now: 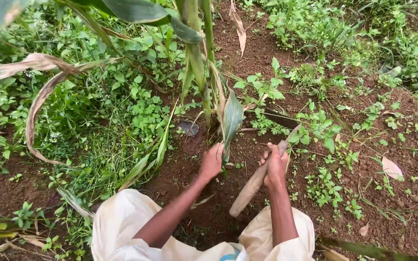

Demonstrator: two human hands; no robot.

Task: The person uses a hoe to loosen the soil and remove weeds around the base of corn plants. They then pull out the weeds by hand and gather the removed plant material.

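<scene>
1. Left hand (212,161) closed around the lowest leaves of a maize stalk (197,63), right at the base, just above the red-brown soil (247,53).
2. Right hand (275,166) wrapped tight on the wooden handle (252,186) of a hoe-like tool, dark blade (280,119) raised just right of the stalk, tip clear of the ground.
3. Done so far, judging by the ground: bare, loosened earth around the stalk and toward the knees in pale trousers (122,217).
4. Left to do, by the look of it: thick green weeds (122,116) to the left, scattered small weeds (322,186) to the right, all standing rooted.
5. Dry, curled maize leaves (39,96) hanging at left, untouched.
</scene>
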